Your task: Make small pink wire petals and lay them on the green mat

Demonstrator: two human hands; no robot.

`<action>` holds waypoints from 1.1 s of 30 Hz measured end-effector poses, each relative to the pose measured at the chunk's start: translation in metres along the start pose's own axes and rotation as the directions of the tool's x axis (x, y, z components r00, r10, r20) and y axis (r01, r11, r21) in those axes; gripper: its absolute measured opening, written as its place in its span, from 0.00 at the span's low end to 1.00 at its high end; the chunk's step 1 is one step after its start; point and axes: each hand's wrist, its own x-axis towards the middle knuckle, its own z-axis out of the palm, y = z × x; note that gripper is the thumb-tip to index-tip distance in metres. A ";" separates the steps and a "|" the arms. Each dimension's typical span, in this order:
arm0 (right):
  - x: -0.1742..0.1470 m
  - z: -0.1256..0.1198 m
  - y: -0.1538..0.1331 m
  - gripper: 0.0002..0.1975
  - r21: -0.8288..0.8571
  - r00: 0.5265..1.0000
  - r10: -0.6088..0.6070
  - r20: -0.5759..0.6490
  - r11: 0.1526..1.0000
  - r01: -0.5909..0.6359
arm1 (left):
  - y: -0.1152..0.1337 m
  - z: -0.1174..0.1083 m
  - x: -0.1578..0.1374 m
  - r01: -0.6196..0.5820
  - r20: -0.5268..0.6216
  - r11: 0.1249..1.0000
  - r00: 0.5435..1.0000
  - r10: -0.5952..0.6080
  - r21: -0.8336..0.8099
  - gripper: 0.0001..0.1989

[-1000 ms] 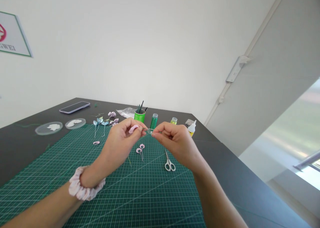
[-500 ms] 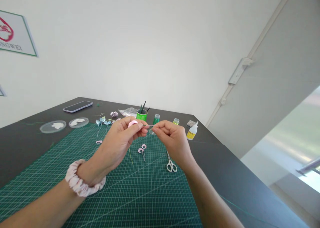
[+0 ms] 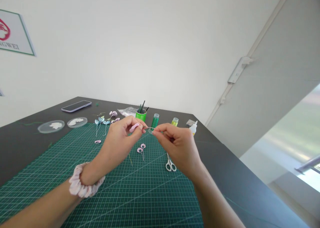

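Currently, the head view shows both hands raised above a green cutting mat. The left hand pinches a pink petal between thumb and fingers. A thin wire spans the gap from there to the right hand, whose thumb and forefinger are closed on its far end. Below the hands, two pink loops on stems lie on the mat. White-handled scissors rest near the right hand, blades partly hidden by it. Behind stands a green tin holding dark tools.
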 end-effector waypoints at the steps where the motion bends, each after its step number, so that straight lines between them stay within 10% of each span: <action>1: -0.001 0.002 -0.003 0.09 -0.051 0.999 -0.043 -0.001 0.998 0.043 | 0.001 0.001 0.000 -0.001 -0.026 1.000 1.000 0.001 -0.011 0.06; 6: -0.003 0.010 -0.002 0.11 -0.145 0.996 -0.094 -0.009 0.985 0.092 | 0.008 0.003 0.001 0.106 -0.052 0.968 0.991 -0.120 -0.228 0.06; 11: 0.007 0.012 0.017 0.09 0.127 0.995 0.095 -0.013 0.988 -0.092 | 0.008 0.004 0.002 0.230 0.091 0.860 0.973 -0.212 -0.456 0.07; 33: 0.013 0.014 0.016 0.06 0.322 1.000 0.011 0.016 0.947 -0.016 | -0.004 0.004 -0.007 0.256 0.270 0.948 0.942 -0.200 -0.189 0.08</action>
